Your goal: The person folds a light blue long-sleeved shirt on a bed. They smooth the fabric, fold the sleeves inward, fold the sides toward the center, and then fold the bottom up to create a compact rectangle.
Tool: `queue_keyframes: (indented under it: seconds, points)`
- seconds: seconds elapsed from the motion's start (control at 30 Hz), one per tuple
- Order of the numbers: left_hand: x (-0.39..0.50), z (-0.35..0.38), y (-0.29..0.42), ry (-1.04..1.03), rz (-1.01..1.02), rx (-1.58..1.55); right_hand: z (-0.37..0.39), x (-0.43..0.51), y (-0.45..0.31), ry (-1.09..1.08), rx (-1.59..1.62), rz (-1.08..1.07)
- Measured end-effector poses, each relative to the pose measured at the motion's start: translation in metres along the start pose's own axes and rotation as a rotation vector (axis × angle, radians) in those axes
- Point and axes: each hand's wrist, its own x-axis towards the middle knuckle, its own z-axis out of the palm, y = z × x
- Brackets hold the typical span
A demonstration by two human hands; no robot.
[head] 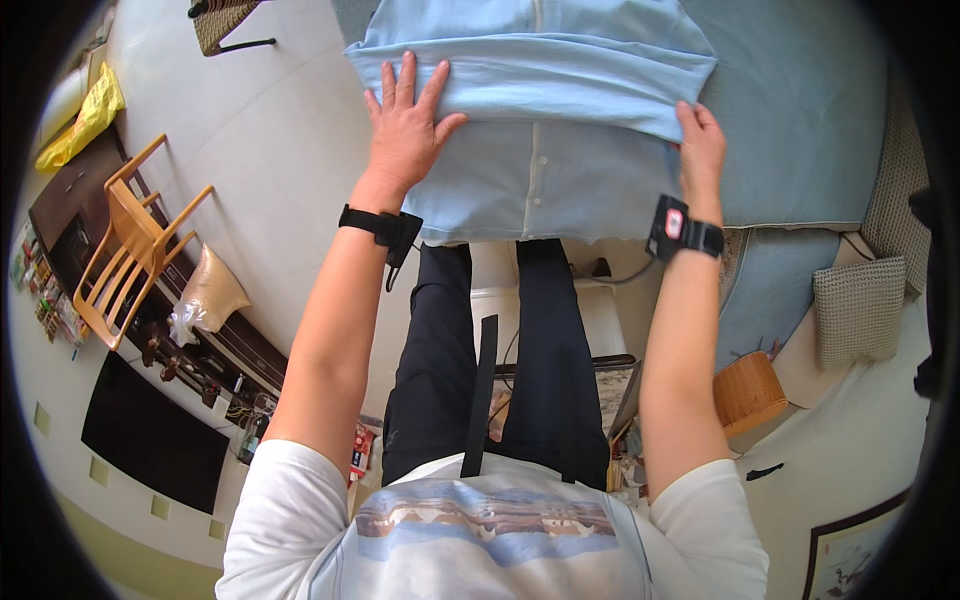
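Note:
A light blue garment (480, 180) with a buttoned front placket lies spread before me, its near edge just beyond my legs. Across its middle runs a wide flat fold of the same cloth. My left hand (409, 124) rests on the left part of this fold, palm down with the fingers spread. At the fold's right end, my right hand (701, 139) pinches the cloth edge between thumb and fingers. The far part of the garment runs out of the top of the view. Each wrist wears a black strap with a small device.
A blue-covered sofa seat (795, 142) extends to the right, with a woven cushion (859, 311) and a wooden box-like piece (750, 394) nearby. On the left are a wooden chair (142, 232), a filled bag (214, 289), a dark cabinet (251, 356) and a television (154, 435).

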Motion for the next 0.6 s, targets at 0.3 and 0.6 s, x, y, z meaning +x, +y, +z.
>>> queue_keyframes:
  seconds: [0.3,0.6]
  points:
    - [0.007,0.039,-0.011,0.144,-0.160,-0.198,0.069,-0.032,0.018,-0.025,-1.031,-0.814]
    - [-0.003,0.046,-0.047,0.253,-0.300,-0.446,0.033,-0.025,0.046,0.005,-0.845,-0.739]
